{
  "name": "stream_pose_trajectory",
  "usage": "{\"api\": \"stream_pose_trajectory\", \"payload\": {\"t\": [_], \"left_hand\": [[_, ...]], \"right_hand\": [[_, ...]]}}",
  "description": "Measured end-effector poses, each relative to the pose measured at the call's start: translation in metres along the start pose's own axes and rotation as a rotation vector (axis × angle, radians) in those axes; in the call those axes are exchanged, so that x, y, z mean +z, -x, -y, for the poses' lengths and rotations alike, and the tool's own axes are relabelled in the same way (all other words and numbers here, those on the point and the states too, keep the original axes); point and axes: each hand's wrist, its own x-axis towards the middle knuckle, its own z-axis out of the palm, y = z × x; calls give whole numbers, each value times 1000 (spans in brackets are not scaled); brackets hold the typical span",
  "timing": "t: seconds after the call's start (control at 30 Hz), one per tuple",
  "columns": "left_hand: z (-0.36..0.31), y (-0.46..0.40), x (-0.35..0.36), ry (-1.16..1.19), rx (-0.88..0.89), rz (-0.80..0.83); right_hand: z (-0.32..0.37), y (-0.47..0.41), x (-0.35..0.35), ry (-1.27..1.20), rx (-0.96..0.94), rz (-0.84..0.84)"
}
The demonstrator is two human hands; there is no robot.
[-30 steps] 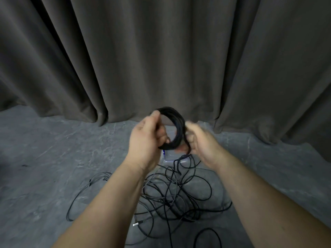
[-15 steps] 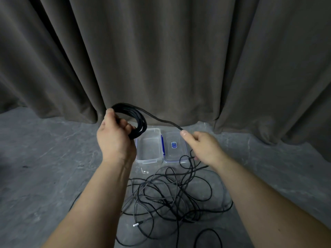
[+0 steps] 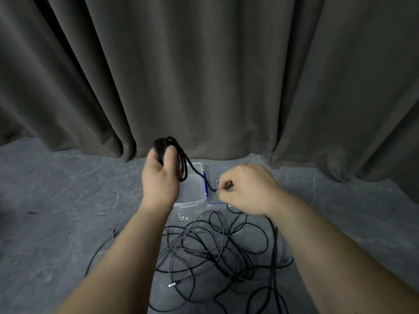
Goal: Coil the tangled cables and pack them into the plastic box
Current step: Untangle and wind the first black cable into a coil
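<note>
Black cable coil [image 3: 181, 159]: gripped in curled left hand [image 3: 159, 180], held above the clear plastic box [image 3: 192, 198]. Its strand is pinched by the right hand [image 3: 246, 189]. Tangled cables [image 3: 215, 252]: spread on the grey floor [image 3: 56, 211] near its curtain [image 3: 204, 75] edge.

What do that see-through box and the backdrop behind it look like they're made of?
The box looks like clear, glossy hard plastic: the floor shows through its walls, and it has a blue clip. The backdrop looks like heavy matte grey-brown woven fabric, hanging in deep soft folds.
</note>
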Motion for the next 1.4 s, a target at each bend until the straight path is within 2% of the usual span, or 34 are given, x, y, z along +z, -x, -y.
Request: {"api": "stream_pose_trajectory", "payload": {"t": [0.07, 0.13, 0.27, 0.33, 0.53, 0.67, 0.83, 0.97, 1.0, 1.07, 1.17, 1.27, 1.4], "left_hand": [[-3, 8, 4, -70, 45, 141], [-7, 15, 8, -60, 60, 277], [-13, 24, 12, 47, -21, 538], [-18, 28, 14, 79, -87, 582], [-24, 27, 17, 124, -160, 527], [-26, 27, 19, 186, -184, 553], [-26, 26, 22, 255, -227, 523], [-26, 22, 24, 391, -285, 270], [-26, 19, 24, 434, -303, 203], [-27, 14, 21, 526, -338, 111], [-29, 15, 23, 585, -344, 85], [-28, 18, 26, 535, -286, 85], [-22, 15, 24, 431, -174, 64]], "right_hand": [[12, 4, -14, -200, -28, 104], [16, 3, -22, -416, -58, 139], [11, 1, -27, -801, -86, 79], [4, -2, -22, -958, -49, 21], [-1, -9, -6, -1066, -9, -130], [-1, -10, -3, -1075, 46, -267], [0, -12, 4, -1091, 120, -341], [-4, -11, 8, -687, 90, -542], [-4, -10, 8, -659, 29, -533], [1, -6, 9, -649, -74, -381], [4, -4, 18, -511, -128, -218], [2, -7, 23, -486, -177, -252], [-6, -9, 14, -726, -100, -344]]}}
